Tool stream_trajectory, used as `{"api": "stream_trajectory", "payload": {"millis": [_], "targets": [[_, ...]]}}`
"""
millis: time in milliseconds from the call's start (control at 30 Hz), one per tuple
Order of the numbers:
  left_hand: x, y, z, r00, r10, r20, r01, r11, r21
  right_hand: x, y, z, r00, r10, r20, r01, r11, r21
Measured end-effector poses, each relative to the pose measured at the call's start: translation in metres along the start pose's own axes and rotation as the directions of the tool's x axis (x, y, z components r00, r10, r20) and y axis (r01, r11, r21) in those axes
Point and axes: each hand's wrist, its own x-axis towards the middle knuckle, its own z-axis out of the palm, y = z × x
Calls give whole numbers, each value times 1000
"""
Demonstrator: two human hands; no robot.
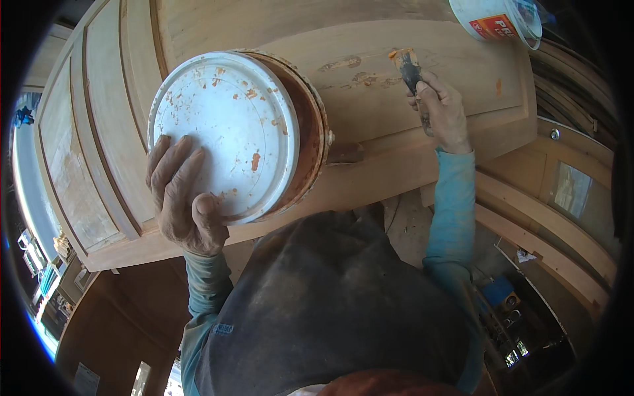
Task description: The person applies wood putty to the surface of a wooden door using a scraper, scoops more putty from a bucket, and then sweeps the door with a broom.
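Observation:
My left hand (181, 198) grips the edge of a round white lid (224, 125) spattered with orange-brown specks. The lid partly covers an open tub (318, 119), whose inner wall is coated reddish brown; its contents are mostly hidden. In my right hand (448, 112) is a putty knife (411, 71) with a dark handle and orange-brown paste on its blade. The blade is over a wooden door (290, 39), close to smeared brown patches (353, 72) on the panel. I cannot tell whether it touches the wood.
A white bucket (465, 12) with a red label stands at the far right of the door. Near the door's front edge lies a small brown block (345, 153). Curved wooden pieces (548, 224) are at the right. A brown panel (125, 317) is at lower left.

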Motion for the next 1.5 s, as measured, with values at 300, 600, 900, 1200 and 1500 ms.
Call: {"api": "stream_trajectory", "payload": {"millis": [300, 600, 900, 1200, 1500], "targets": [[-7, -5, 9, 997, -15, -71, 19, 999, 49, 12, 13, 39, 949, -313, 40, 247, 658, -711], [-8, -5, 9, 995, -62, -75, 66, 997, 41, 12, -14, 52, 978, -168, 121, 198, 580, -791], [-7, -6, 11, 994, -54, -90, 57, 998, 33, 21, -14, 45, 989, -119, 92, 146, 601, -786], [-7, -8, 10, 996, -46, -81, 50, 998, 44, 9, -10, 75, 973, -191, 129, 219, 591, -776], [-7, -13, 12, 994, -24, -102, 25, 1000, 9, 19, -16, 45, 981, -147, 124, 190, 633, -750]]}}
